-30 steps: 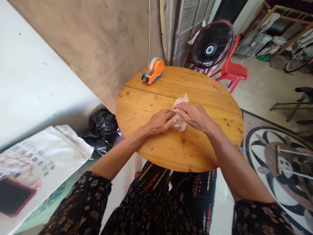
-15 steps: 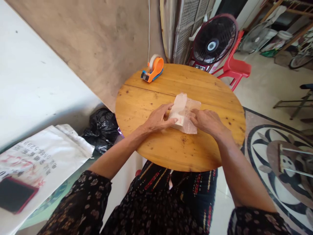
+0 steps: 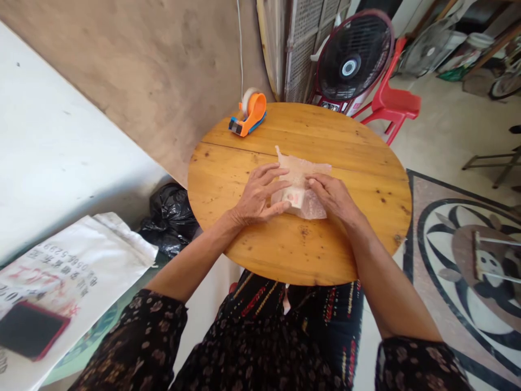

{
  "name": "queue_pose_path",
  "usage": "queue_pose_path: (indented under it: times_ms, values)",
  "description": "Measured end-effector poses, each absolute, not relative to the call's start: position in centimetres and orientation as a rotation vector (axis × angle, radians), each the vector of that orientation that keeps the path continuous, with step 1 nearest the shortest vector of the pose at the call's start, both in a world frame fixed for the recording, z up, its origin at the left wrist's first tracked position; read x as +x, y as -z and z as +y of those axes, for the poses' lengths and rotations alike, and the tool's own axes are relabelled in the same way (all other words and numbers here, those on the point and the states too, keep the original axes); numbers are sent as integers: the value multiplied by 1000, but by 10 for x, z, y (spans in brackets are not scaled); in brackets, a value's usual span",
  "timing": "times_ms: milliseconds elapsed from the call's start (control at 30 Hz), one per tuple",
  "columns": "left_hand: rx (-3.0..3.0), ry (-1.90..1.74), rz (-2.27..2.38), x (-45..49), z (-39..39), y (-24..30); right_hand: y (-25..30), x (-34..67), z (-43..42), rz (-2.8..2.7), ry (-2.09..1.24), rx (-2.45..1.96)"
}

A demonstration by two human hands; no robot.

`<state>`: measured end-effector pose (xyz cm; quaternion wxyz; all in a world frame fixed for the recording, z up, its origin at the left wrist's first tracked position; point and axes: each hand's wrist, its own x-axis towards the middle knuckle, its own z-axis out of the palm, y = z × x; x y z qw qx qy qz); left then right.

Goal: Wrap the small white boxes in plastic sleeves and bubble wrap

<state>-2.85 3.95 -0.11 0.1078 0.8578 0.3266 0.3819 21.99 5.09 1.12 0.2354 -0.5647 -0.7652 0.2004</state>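
Observation:
A sheet of clear bubble wrap (image 3: 303,168) lies spread on the round wooden table (image 3: 252,244), wrapped partly round a small pale packet with red print (image 3: 293,197). My left hand (image 3: 256,195) rests flat on the left side of the wrap, fingers spread. My right hand (image 3: 331,196) presses on the right side of the packet, its fingers curled over the wrap's edge. Both hands touch the bundle in the middle of the table.
An orange and blue tape dispenser (image 3: 248,115) sits at the table's far left edge. Behind stand a dark fan (image 3: 352,57) and a red plastic chair (image 3: 393,103). A black bag (image 3: 171,214) and a white printed sack (image 3: 61,271) with a dark phone (image 3: 30,330) lie at the left.
The bubble wrap was bunched under both hands a second ago; it has since been opened out flat, and my hands have moved apart to either side of the packet.

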Motion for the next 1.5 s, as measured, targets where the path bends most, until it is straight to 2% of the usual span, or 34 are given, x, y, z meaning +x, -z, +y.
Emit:
queue_pose_path:
  times_ms: [267,467,667,833,1167,1333,1500]
  values:
    - [2338,-1337,1471,-34,48,13,-15,228,48,-1957,-966,-1384]
    - [2297,-1348,1739,-40,55,24,-17,231,43,-1825,-1181,-1314]
    - [2397,-1512,1484,-40,45,9,-19,238,43,-1802,-1172,-1121]
    - [2424,-1505,1165,-39,40,3,-30,238,37,-1857,-1245,-1031]
    - [2373,-1317,1122,-40,39,1,-38,230,29,-1976,-1364,-859]
    - [2153,-1392,1111,-41,37,1,-26,233,37,-1824,-1398,-721]
    - [1734,-1426,858,-43,37,-1,-20,231,39,-1668,-1399,-831]
